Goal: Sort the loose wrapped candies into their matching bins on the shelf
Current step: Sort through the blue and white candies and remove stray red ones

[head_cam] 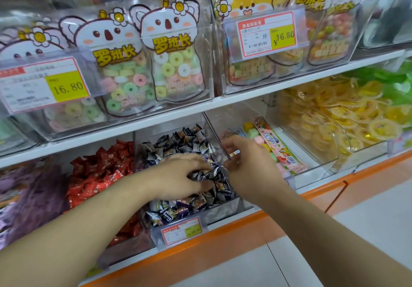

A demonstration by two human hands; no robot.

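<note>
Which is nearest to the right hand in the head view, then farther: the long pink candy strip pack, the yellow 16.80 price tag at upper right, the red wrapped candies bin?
1. Long pink candy strip pack, just right of the right hand.
2. Red wrapped candies bin, lower shelf, left beyond the left hand.
3. Yellow 16.80 price tag, upper shelf.

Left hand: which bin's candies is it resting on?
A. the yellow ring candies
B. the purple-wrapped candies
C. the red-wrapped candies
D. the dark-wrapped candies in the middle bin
D: the left hand lies on the dark-wrapped candies in the middle bin, fingers curled into the heap; the red-wrapped candies lie in the next bin over.
</note>
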